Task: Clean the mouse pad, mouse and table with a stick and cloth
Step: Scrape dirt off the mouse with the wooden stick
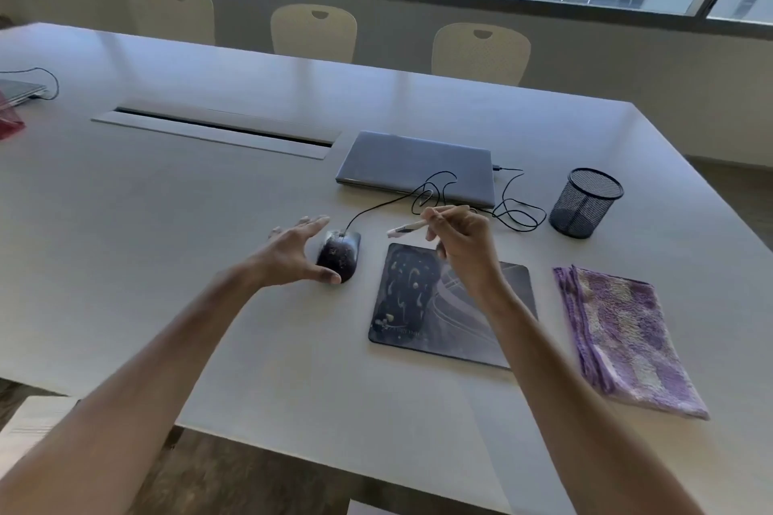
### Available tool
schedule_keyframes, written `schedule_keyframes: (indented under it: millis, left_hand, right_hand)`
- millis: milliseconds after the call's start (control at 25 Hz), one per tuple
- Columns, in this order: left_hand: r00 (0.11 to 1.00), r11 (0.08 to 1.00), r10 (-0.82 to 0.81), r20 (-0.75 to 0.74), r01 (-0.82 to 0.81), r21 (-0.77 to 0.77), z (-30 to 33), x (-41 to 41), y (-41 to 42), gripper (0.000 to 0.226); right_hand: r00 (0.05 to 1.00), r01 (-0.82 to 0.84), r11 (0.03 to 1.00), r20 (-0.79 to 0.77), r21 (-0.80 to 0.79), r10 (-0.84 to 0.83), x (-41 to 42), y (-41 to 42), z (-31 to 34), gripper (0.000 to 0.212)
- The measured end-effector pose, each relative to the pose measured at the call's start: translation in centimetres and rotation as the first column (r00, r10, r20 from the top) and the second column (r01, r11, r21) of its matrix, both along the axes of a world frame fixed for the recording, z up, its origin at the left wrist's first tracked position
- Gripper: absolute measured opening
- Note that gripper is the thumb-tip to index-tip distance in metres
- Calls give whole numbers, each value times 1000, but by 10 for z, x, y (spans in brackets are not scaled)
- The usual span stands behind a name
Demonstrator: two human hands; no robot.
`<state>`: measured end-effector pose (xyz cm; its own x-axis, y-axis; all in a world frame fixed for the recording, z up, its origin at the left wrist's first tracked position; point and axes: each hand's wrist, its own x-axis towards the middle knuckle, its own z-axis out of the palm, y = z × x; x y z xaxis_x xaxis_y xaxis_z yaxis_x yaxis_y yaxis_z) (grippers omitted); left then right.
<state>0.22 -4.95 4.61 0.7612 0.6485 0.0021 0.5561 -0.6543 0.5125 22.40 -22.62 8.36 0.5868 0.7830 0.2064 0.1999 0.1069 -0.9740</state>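
A dark wired mouse with pale smears lies on the white table. My left hand is spread wide beside it, thumb at the mouse's near end and fingers above its left side. My right hand pinches a thin white stick that points left, above the far edge of the mouse pad. The dark pad carries pale crumbs and smears on its left half. A folded purple cloth lies to the right of the pad, touched by neither hand.
A closed grey laptop lies behind the pad, with the mouse cable looped beside it. A black mesh pen cup stands at the right. A cable slot runs along the table's middle. Chairs stand along the far side.
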Motion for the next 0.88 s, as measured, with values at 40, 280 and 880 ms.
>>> schedule_keyframes:
  millis: [40, 280, 880]
  left_hand:
    - [1000, 1000, -2, 1, 2, -12, -4, -3, 0, 119]
    - [999, 996, -37, 10, 38, -76, -21, -5, 7, 138]
    - [993, 996, -36, 113, 44, -72, -31, -3, 12, 120]
  right_hand:
    - [1000, -6, 1000, 9, -17, 6, -4, 9, 0, 31]
    - [999, 36, 990, 30, -137, -32, -28, 55, -3, 32]
    - [955, 125, 972, 289, -199, -63, -47, 80, -14, 44]
